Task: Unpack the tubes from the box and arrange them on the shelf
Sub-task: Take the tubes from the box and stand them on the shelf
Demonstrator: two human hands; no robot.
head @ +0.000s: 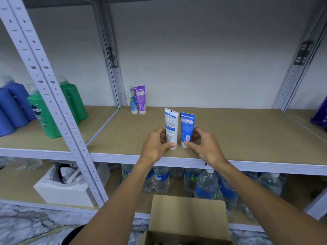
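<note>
The box [187, 218] is sitting below both forearms, closest to the viewer, with one flap standing up. Its inside is mostly out of view.

Above it, the left hand [155, 144] is gripping the white tube [171, 126]. The thumb is lying across the front near the cap and the fingers are curling behind it. The right hand [203, 145] is holding the blue tube [187, 126] in the same way, with the thumb tip at the cap end and the fingers bent round the far side. Both tubes are standing upright, cap down, on the shelf [247, 135] between the two hands. They are just beside each other, with a thin gap between them.

Well beyond the left hand, at the back of the shelf, a purple tube [140, 98] and a pale tube [133, 101] are standing cap down, touching each other.

Far to the left of the left hand, past the post, green bottles [44, 115] and blue bottles [12, 106] are standing. Under the hands, on the lower level, water bottles [206, 184] are crowding together. A white case [65, 188] is resting lower, to the left of the left arm.
</note>
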